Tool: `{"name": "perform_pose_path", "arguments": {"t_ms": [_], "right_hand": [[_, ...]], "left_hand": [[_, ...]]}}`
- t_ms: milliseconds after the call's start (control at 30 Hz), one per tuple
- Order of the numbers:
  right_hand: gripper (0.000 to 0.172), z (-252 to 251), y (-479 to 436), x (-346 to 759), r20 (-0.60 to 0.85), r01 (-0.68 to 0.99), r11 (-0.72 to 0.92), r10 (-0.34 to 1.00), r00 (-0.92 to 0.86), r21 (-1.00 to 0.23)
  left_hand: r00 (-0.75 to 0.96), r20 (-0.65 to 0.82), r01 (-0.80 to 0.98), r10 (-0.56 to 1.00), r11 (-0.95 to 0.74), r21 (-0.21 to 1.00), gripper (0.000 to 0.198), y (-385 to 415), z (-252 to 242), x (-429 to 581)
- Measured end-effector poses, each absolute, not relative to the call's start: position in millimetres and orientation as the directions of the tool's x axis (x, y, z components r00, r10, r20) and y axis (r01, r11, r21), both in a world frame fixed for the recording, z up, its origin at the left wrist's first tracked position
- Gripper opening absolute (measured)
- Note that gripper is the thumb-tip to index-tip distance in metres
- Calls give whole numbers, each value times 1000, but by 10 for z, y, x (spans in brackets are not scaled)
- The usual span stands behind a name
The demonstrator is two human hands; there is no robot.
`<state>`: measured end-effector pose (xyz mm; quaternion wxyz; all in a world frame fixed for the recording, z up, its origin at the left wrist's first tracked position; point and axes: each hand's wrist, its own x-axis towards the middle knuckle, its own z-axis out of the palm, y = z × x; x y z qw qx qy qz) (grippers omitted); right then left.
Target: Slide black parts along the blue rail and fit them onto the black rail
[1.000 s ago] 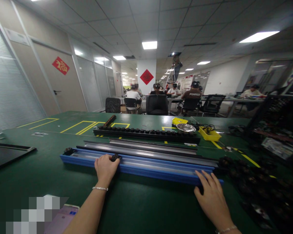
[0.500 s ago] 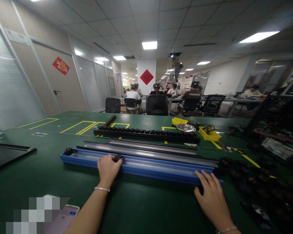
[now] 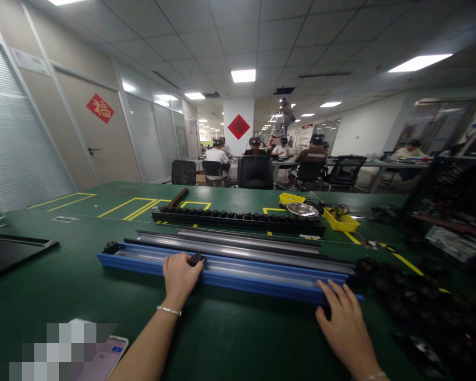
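A long blue channel (image 3: 238,283) lies across the green table in front of me. My left hand (image 3: 180,272) is closed on a small black part (image 3: 196,259) near the channel's middle; its exact kind is too small to tell. Over the channel's right end rests my right hand (image 3: 341,312), fingers spread, fingertips touching the near edge. Another small black part (image 3: 111,247) sits at the left end of the channel. Just behind are two dark-edged channels with shiny clear insides (image 3: 241,247).
Farther back lies a black strip (image 3: 238,219) bearing several black knobs. A metal dish (image 3: 302,209) and yellow bins (image 3: 342,221) stand behind right. Many dark parts (image 3: 428,296) are heaped at right. A phone (image 3: 107,354) lies front left, a black tray (image 3: 16,253) at left.
My left hand has slid slightly to the right along the blue channel with the small black part. My right hand has stayed almost in place.
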<state>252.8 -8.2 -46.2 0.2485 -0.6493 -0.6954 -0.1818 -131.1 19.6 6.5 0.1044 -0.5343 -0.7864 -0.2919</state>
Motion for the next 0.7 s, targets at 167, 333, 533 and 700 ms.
{"name": "perform_pose_path", "arguments": {"t_ms": [167, 333, 533, 700], "right_hand": [[50, -441, -92, 2519, 540, 993, 61, 842, 0, -96], [51, -428, -93, 2511, 516, 991, 54, 857, 15, -120], [50, -436, -95, 2513, 536, 989, 74, 844, 4, -125], [49, -432, -100, 2508, 548, 990, 81, 837, -3, -119]], "left_hand": [[-377, 483, 912, 790, 227, 340, 25, 193, 66, -1272], [-373, 476, 912, 797, 222, 344, 26, 190, 77, -1259], [-373, 474, 912, 798, 220, 347, 28, 196, 57, -1266], [-366, 471, 915, 803, 220, 338, 27, 195, 60, -1260]]}}
